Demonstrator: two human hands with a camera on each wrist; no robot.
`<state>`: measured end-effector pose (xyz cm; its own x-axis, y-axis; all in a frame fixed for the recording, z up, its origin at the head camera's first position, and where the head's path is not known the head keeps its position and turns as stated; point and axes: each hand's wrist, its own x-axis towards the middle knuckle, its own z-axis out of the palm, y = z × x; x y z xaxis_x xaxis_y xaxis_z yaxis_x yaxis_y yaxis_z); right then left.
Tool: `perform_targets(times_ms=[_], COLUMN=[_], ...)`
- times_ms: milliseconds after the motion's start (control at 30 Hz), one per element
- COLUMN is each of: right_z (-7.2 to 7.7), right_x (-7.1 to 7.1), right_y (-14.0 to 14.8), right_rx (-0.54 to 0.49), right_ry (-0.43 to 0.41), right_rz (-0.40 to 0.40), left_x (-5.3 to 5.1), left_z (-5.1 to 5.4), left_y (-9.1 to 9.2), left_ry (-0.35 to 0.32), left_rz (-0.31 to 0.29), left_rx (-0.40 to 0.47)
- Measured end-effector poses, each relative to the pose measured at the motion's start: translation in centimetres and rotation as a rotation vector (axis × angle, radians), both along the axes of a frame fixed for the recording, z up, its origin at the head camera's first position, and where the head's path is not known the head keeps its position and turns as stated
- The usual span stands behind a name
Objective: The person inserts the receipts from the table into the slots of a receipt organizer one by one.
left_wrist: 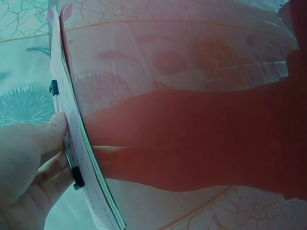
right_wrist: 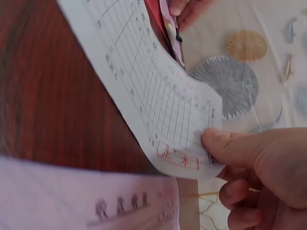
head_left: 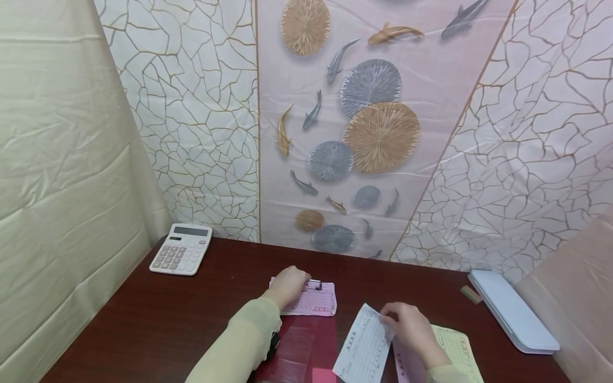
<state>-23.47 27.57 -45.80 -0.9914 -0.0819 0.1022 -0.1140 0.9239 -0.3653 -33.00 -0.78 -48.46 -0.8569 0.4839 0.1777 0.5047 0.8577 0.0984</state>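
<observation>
In the head view my left hand grips the top edge of a pink receipt pad, next to its metal clip. The left wrist view shows the thumb on the face of this upright stack of slips and fingers at its edge, by the clip's black ends. From the pad hangs a see-through red sheet. To the right, my right hand pinches the upper corner of a white receipt slip printed with a grid. The right wrist view shows that slip bent and raised off the table.
Beside the right hand lie a pink slip and a yellow slip, partly covered. A calculator stands at the back left. A long white case and a small green and brown block are at the right.
</observation>
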Motion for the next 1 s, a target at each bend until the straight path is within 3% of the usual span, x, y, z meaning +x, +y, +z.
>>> perform_targets(times_ms=[533,1000], right_z=[0.8,0.7], right_x=[0.0,0.6], right_y=[1.6,1.3], right_rx=[-0.191,-0.307], right_ry=[-0.069,-0.047], right_rz=[-0.054,-0.088], left_x=[0.0,0.4], left_z=[0.2,0.6], left_y=[0.1,0.2], left_ry=[-0.026,-0.015], left_rz=[0.012,0.012], left_rx=[0.020,0.001])
